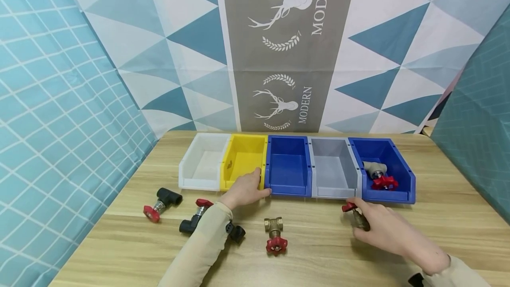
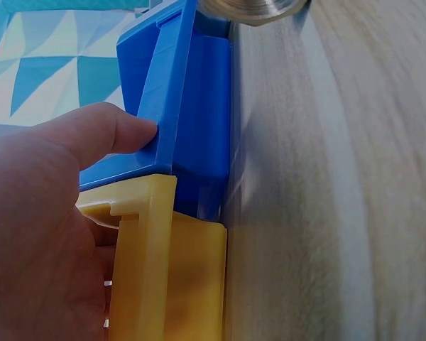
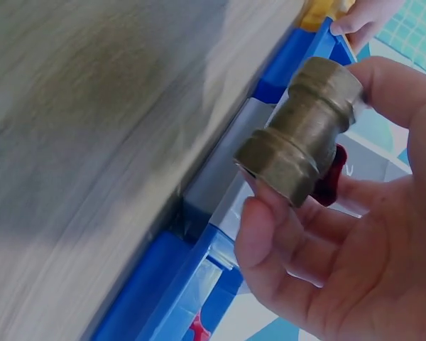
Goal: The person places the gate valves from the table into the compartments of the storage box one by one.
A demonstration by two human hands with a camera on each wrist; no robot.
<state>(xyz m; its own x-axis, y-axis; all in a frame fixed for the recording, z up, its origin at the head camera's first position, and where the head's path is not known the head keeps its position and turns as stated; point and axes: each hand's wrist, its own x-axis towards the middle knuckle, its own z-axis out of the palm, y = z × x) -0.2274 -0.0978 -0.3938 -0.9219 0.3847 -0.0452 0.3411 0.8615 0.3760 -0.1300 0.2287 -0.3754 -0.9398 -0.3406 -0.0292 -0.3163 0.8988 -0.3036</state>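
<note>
My left hand [image 1: 246,189] grips the fronts of two neighbouring bins. Its thumb presses on the front rim of the middle blue bin [image 2: 169,92], while the other fingers reach behind the front lip of the yellow bin [image 2: 143,263], partly hidden. In my right hand [image 1: 384,227] is a brass valve [image 3: 298,135] with a red handle [image 3: 331,177]. The fingers hold it just in front of the grey bin [image 1: 334,192], close to the right blue bin [image 1: 388,196]. On the table between the hands lies another brass valve [image 1: 274,225] with a red handwheel.
A white bin [image 1: 199,184] ends the row at left. The right blue bin contains a red-handled valve [image 1: 375,169]. Black valves with red handles, one at far left [image 1: 168,197] and one beside the left sleeve [image 1: 194,221], lie on the wooden table [image 1: 318,260]. The sleeve partly covers a black fitting [image 1: 236,232].
</note>
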